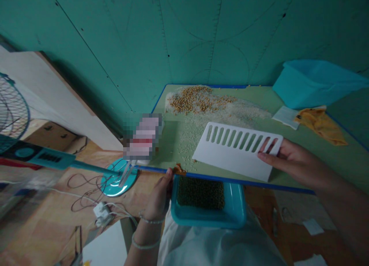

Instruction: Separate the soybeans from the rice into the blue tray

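Slotted white panel (227, 152): over table (170, 133), by near edge; probably light, stiff, smooth, best held at slotted border. Right hand (288, 157): fingers closed round panel's right end. Left hand (158, 193): at table edge, beside blue tray (235, 195); fingers mostly hidden, cannot tell grip.

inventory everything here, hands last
table: one, pale green, centre
tan beans: many, tan, table's far side
grains: many, whitish, around tan beans
slotted board: one, white, over table
tray: one, turquoise, below table's near edge
dark beans: many, dark green, in tray
bin: one, turquoise, table's far right
cloth: one, orange, beside bin
sheet: one, white, beside cloth
pixelated item: one, pinkish, table's left
fan: one, turquoise, left
panel: one, whitish, left
socket: one, white, lower left
wall: one, green, behind table
left hand: one, bare, by tray's rim
right hand: one, bare, holding slotted board
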A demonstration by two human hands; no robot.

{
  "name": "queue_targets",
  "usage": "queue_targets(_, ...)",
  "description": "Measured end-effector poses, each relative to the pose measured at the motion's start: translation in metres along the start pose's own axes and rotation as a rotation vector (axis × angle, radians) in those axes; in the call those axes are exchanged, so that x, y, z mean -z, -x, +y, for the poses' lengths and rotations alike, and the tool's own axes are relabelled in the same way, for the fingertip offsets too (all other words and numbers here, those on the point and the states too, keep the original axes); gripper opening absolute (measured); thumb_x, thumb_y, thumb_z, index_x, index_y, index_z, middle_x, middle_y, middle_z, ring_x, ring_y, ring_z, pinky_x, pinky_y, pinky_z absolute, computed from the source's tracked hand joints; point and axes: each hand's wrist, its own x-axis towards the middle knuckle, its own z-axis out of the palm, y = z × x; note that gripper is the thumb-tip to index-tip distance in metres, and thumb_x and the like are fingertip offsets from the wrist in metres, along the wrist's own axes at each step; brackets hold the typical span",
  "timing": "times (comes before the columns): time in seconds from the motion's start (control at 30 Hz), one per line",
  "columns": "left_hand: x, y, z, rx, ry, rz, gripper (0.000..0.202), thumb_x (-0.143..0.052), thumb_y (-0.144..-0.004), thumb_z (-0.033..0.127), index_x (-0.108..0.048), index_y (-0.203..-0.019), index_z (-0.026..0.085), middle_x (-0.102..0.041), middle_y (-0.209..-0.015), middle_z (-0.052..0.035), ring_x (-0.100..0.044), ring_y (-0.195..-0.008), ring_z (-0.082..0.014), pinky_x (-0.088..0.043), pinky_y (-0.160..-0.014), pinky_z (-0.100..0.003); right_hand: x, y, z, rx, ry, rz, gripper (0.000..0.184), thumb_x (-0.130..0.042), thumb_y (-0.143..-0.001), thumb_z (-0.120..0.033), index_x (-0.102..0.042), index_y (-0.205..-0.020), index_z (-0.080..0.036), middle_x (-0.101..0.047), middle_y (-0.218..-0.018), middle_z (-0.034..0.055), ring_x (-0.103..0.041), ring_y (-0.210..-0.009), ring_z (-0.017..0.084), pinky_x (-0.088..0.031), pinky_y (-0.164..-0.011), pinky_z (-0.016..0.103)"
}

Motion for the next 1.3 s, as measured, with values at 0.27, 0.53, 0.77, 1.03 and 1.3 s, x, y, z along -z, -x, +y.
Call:
queue_targets(0.27,0.000,-0.001,0.000,0.017,-0.028,-0.023,0.056,-0.086,-0.041,0.065,-0.079,-0.065,0.015,-0.080,-0.063,-0.0079,-0.076,-0.071,-0.0260,-0.058,-0.068,-0.029,-0.008,0.006,-0.014,-0.030,-0.039,0.062,0.051,-0.080,-0.050,-0.069,-0.062,-0.072,-0.027,-0.075,-0.077,0.0045,-0.070,-0.081,0.027,-0.057,-0.080,0.042)
queue_targets(0.53,0.000,-0.001,-0.001,0.006,-0.031,0.000,0.054,-0.087,-0.040,0.063,-0.076,-0.061,0.015,-0.078,-0.056,-0.0058,-0.074,-0.061,-0.0225,-0.055,-0.056,-0.025,-0.007,0.008,-0.005,-0.037,-0.025,-0.018,0.049,-0.078,-0.057,-0.068,-0.065,-0.079,-0.027,-0.078,-0.085,0.0066,-0.072,-0.087,0.030,-0.058,-0.081,0.044)
queue_targets(0.77,0.000,-0.001,-0.001,0.007,-0.022,-0.024,0.050,-0.087,-0.042,0.063,-0.074,-0.057,0.017,-0.080,-0.061,-0.0073,-0.075,-0.068,-0.0265,-0.058,-0.063,-0.029,-0.007,0.010,-0.003,-0.052,-0.037,-0.053,0.047,-0.077,-0.060,-0.067,-0.065,-0.080,-0.026,-0.077,-0.086,0.0061,-0.071,-0.088,0.029,-0.058,-0.082,0.044)
queue_targets(1.03,-0.002,-0.001,0.000,-0.010,0.014,0.013,0.048,-0.090,-0.037,0.059,-0.072,-0.052,0.017,-0.070,-0.044,0.0009,-0.062,-0.043,-0.0131,-0.049,-0.045,-0.021,-0.004,0.012,0.005,-0.054,-0.075,-0.081,0.042,-0.076,-0.066,-0.063,-0.066,-0.085,-0.027,-0.078,-0.092,0.0061,-0.071,-0.093,0.029,-0.057,-0.085,0.043)
queue_targets(1.3,0.002,-0.003,-0.002,-0.006,0.005,-0.011,0.048,-0.089,-0.040,0.061,-0.075,-0.055,0.017,-0.066,-0.041,0.0029,-0.061,-0.041,-0.0127,-0.049,-0.046,-0.020,-0.009,0.008,0.001,-0.085,-0.069,-0.029,0.054,-0.079,-0.052,-0.071,-0.064,-0.078,-0.026,-0.078,-0.086,0.0072,-0.071,-0.088,0.029,-0.057,-0.083,0.044)
